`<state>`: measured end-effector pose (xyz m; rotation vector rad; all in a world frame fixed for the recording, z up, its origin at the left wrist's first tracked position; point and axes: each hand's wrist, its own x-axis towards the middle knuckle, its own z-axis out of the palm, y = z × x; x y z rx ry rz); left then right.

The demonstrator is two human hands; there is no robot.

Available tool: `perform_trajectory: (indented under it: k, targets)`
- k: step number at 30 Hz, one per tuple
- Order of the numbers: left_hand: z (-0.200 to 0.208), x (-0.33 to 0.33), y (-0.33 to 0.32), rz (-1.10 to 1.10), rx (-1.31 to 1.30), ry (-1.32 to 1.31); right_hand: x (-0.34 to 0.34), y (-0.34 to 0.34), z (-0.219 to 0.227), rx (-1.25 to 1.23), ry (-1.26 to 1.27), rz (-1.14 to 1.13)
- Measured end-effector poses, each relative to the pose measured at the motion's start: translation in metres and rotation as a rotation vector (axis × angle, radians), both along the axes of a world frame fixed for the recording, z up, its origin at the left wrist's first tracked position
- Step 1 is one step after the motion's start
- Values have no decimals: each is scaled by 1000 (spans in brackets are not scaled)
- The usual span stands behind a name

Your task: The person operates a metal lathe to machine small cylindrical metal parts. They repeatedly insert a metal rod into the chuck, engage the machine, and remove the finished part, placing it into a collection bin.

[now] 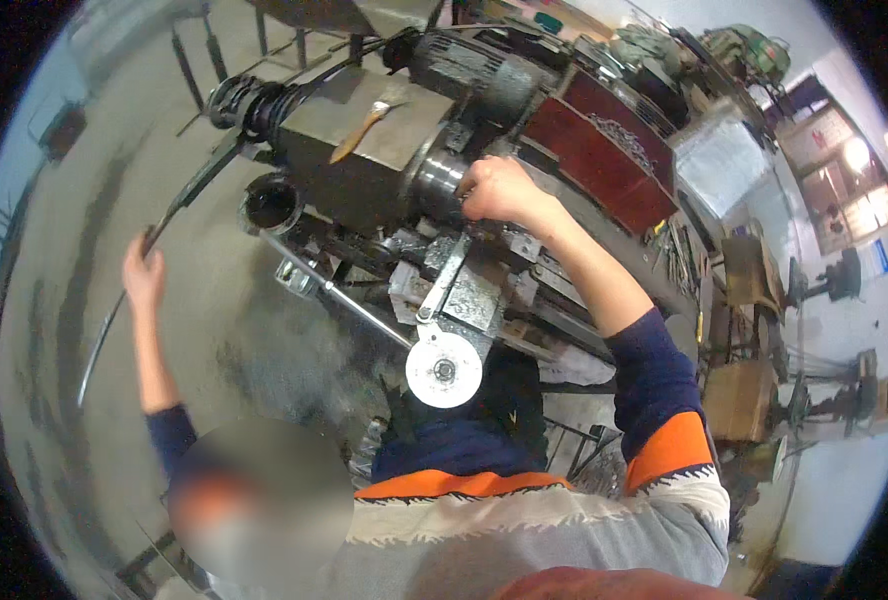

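Observation:
My left hand (145, 275) is closed round a long thin metal rod (103, 342). The rod runs from beside the pulley end (247, 108) of a lathe down toward the floor at the left. At the lathe's round steel chuck (437, 182), my right hand (504, 189) has its fingers curled against the front face. Whatever those fingers grip is hidden behind the hand. Below the chuck sits the tool slide (474, 298), strewn with metal chips, with a pale round handwheel (444, 370) at its near end.
A wooden-handled brush (362, 134) lies on the headstock (309, 150). Behind the lathe stand a dark red tray (604, 160) of metal bits and a grey metal box (721, 155). A bright lever (344, 290) slants across the lathe's front. More machines line the right wall.

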<state>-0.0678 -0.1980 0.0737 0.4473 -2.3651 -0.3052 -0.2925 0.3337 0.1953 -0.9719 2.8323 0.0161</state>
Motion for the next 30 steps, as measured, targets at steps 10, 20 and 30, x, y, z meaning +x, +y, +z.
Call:
perform_trajectory:
  k: [10, 20, 30]
  targets:
    - [-159, -92, 170, -1, -30, -771, 89, 190, 28, -494, 351, -30]
    - [-128, -67, 153, -15, 133, -660, 205, 459, -47, -327, 233, -1086]
    - [-66, -91, 195, -14, 1113, 9, 300, 668, -142, 230, 81, -1401]
